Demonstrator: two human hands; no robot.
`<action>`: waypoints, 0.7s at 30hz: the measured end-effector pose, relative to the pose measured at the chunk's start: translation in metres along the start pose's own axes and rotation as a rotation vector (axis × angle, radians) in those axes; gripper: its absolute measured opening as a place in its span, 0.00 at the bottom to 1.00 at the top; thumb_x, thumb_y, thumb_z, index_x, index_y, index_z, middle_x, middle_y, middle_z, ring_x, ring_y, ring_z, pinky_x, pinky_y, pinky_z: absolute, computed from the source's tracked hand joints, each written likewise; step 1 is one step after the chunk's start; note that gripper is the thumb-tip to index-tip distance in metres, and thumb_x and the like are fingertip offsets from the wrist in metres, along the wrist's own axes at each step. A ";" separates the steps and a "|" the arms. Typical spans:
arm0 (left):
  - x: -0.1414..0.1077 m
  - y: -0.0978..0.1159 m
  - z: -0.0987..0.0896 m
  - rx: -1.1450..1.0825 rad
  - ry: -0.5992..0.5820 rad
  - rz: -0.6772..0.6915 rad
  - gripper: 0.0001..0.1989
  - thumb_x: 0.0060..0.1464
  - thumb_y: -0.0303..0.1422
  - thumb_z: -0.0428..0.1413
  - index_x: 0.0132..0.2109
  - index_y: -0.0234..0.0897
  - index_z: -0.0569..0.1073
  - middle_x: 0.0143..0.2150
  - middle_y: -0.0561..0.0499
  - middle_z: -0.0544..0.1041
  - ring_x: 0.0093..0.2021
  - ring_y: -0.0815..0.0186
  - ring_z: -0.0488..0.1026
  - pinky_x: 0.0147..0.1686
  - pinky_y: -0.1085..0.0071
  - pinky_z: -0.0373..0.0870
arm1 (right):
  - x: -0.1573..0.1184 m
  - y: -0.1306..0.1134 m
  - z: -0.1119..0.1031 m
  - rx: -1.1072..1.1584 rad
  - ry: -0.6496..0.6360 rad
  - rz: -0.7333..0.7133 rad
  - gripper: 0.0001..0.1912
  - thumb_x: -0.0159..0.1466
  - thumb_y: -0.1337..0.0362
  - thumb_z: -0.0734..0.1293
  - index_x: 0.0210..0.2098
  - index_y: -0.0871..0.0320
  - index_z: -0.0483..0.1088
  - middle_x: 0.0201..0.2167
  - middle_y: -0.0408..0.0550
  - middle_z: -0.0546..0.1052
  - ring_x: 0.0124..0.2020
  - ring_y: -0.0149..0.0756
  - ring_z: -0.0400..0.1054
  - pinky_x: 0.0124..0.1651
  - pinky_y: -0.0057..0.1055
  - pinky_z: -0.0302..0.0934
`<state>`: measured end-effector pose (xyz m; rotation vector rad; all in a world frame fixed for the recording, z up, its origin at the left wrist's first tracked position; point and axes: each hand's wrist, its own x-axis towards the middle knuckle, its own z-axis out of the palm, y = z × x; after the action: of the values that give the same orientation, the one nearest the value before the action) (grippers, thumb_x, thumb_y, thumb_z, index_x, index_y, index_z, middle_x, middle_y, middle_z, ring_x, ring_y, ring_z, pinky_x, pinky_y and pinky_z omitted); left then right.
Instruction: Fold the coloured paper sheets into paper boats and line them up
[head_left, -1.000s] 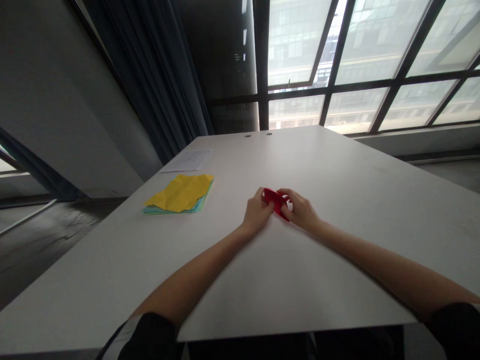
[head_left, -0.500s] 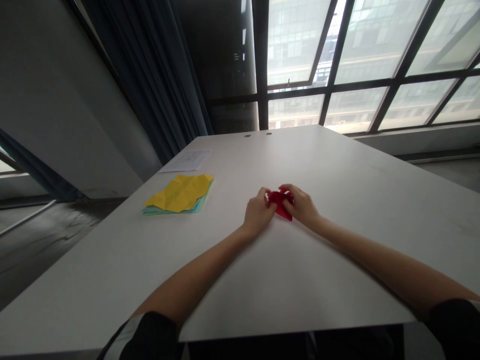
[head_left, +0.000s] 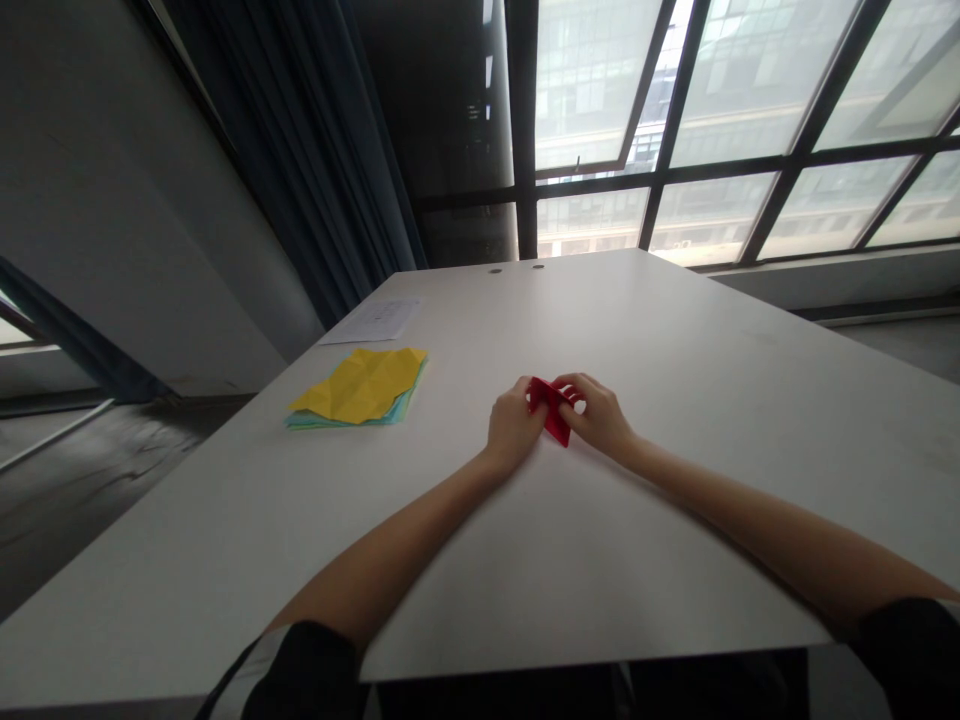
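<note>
Folded red paper (head_left: 557,427) held between left hand (head_left: 516,425) and right hand (head_left: 606,418).
Each hand's grip is clamped on it, around the middle of the surface (head_left: 465,570); its near corner has swung leftward since the earlier frame. Left and slightly farther, a yellow sheet (head_left: 364,385) lies unmoved on blue-green sheets (head_left: 396,413), a white page (head_left: 373,322) beyond.

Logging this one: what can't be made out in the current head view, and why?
All in the head view:
- Red paper: full shape unclear, partly covered by the fingers of the left hand and right hand.
- Blue-green sheets: number unclear, mostly under the yellow sheet.
- White sheet: marks too small and faint to read.
- Dark sleeves: cut off by the picture's edges.
</note>
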<state>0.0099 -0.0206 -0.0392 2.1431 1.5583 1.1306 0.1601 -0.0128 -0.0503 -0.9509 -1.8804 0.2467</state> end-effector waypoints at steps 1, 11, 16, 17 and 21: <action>0.001 0.000 0.000 -0.028 0.002 0.003 0.10 0.49 0.28 0.49 0.40 0.38 0.70 0.32 0.52 0.75 0.31 0.67 0.70 0.32 0.73 0.64 | 0.000 -0.001 0.000 0.007 0.002 -0.004 0.15 0.51 0.74 0.59 0.37 0.56 0.66 0.33 0.45 0.72 0.30 0.31 0.68 0.35 0.29 0.64; 0.004 -0.002 0.002 -0.217 -0.020 -0.026 0.15 0.48 0.23 0.48 0.41 0.36 0.74 0.40 0.51 0.77 0.41 0.66 0.73 0.43 0.72 0.67 | -0.001 -0.004 0.002 0.043 0.001 0.019 0.16 0.51 0.74 0.59 0.38 0.57 0.65 0.35 0.46 0.73 0.31 0.32 0.69 0.37 0.31 0.65; 0.010 -0.014 0.005 -0.306 -0.048 -0.020 0.18 0.45 0.21 0.51 0.45 0.35 0.73 0.45 0.48 0.76 0.45 0.66 0.72 0.48 0.71 0.66 | 0.002 0.004 0.001 0.105 0.026 0.133 0.15 0.50 0.74 0.58 0.35 0.57 0.67 0.34 0.46 0.73 0.32 0.33 0.70 0.34 0.31 0.65; 0.011 -0.016 0.005 -0.329 -0.066 -0.018 0.18 0.45 0.21 0.52 0.45 0.35 0.73 0.46 0.47 0.75 0.46 0.66 0.72 0.48 0.71 0.66 | 0.003 0.006 0.000 0.128 0.024 0.163 0.14 0.50 0.74 0.58 0.35 0.57 0.67 0.34 0.46 0.74 0.32 0.33 0.70 0.34 0.30 0.66; 0.017 -0.023 0.005 -0.560 -0.204 -0.052 0.20 0.48 0.24 0.53 0.50 0.34 0.66 0.47 0.44 0.74 0.43 0.65 0.73 0.41 0.70 0.70 | 0.006 0.017 -0.001 0.244 0.000 0.286 0.12 0.49 0.73 0.58 0.32 0.57 0.68 0.29 0.44 0.75 0.31 0.34 0.71 0.33 0.30 0.66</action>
<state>-0.0001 0.0046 -0.0496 1.7635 1.0433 1.1240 0.1684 0.0025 -0.0550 -1.0465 -1.6641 0.6329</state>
